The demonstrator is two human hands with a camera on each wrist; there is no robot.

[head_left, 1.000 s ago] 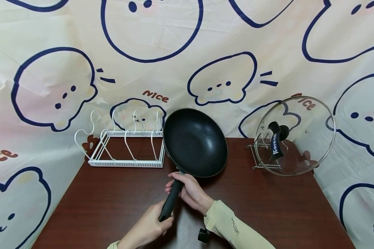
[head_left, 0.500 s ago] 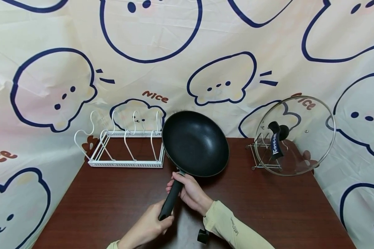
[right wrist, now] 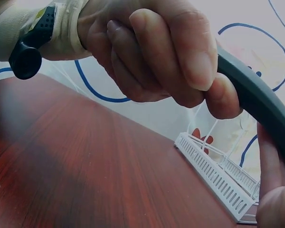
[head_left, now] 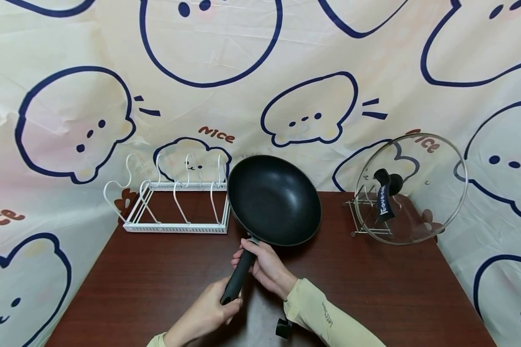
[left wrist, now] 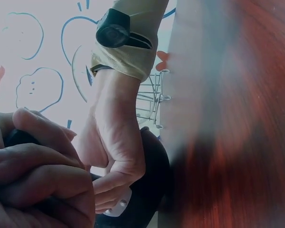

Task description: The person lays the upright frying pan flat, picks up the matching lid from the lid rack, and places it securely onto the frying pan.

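Note:
A black frying pan (head_left: 274, 200) is held over the table in the head view, its dark inside facing me and its handle slanting down to the left. My left hand (head_left: 208, 306) grips the end of the handle (head_left: 239, 279). Nearer the pan body, my right hand (head_left: 267, 267) holds the same handle where it joins the pan. In the left wrist view the left fingers (left wrist: 42, 175) wrap the handle, with the right hand (left wrist: 116, 142) beyond them by the pan's metal bracket (left wrist: 118, 204). The right wrist view has the left hand (right wrist: 161, 52) curled round the grey-black handle (right wrist: 261, 95).
A white wire rack (head_left: 175, 229) stands at the back left, its right end beside the pan. At the back right a glass lid (head_left: 434, 212) with a black knob leans upright in a small wire stand (head_left: 360, 226). A printed cloth (head_left: 304, 53) hangs behind the brown table (head_left: 373, 270).
The pan has shifted slightly down and to the right, its top edge a little lower. Both hands keep their hold on the handle; the rack and lid stay put.

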